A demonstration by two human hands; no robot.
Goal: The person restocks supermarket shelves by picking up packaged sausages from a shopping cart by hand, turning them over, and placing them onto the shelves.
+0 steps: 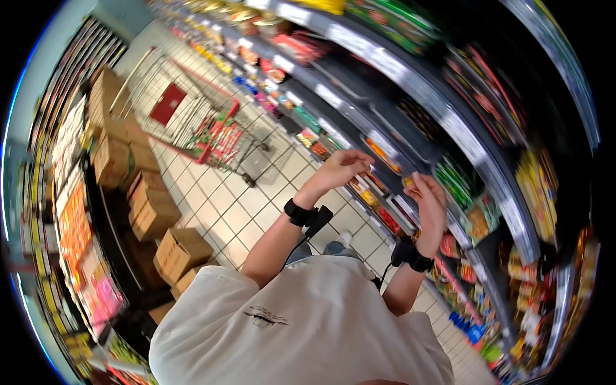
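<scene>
My left hand (340,171) is held out in front of the shelves, its fingers loosely bent and its thumb a little apart from them. Nothing shows clearly in it. My right hand (430,200) is raised close to the shelf edge with curled fingers. A small yellowish thing shows at its fingertips, too small and blurred to name. Between and beyond the hands, an orange packet (383,155) lies along a shelf. Just right of my right hand are green packets (454,182) on a shelf. Both wrists wear black straps with small boxes.
Stocked shelves with price-label strips (462,138) run along the right side. A shopping cart (192,115) with goods in it stands on the tiled floor, ahead to the left. Cardboard boxes (181,253) are stacked beside a display (77,237) of packaged goods on the left.
</scene>
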